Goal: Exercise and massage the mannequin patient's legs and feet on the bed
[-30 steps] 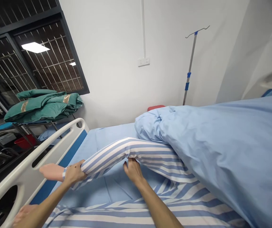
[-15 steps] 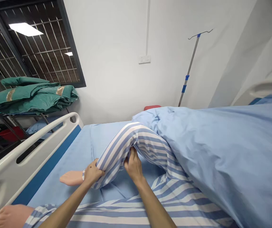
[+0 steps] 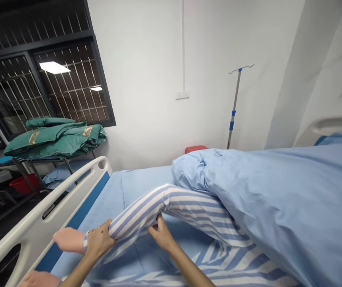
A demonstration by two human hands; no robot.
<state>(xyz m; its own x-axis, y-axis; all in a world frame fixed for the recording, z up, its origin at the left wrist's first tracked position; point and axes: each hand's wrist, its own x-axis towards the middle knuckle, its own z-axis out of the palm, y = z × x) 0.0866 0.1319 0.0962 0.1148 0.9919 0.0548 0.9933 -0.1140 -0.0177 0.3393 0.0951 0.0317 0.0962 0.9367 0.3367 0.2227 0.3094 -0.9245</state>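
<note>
A manikin's leg in blue-and-white striped trousers (image 3: 142, 209) lies bent at the knee above the light blue bed sheet (image 3: 143, 175). My left hand (image 3: 100, 239) is wrapped round its lower shin, just above the bare foot (image 3: 69, 240). Behind the knee, my right hand (image 3: 162, 233) supports the leg from below, its fingertips partly hidden by the trouser cloth. The other striped leg (image 3: 242, 275) lies flat nearer to me, and its foot (image 3: 39, 279) is cut off by the lower edge. A light blue quilt (image 3: 266, 191) covers the body from the thighs rightward.
The bed's white end board (image 3: 29, 227) rises at left, close to the feet. Beyond it, folded green quilts (image 3: 57, 139) rest on a metal-framed bed, with a red basin (image 3: 24, 183) beneath. An IV pole (image 3: 235, 99) and a red object (image 3: 196, 149) stand behind the bed.
The bent knee has come down and the leg is straighter. My left hand and the held foot have moved left toward the end board. The view has tilted upward.
</note>
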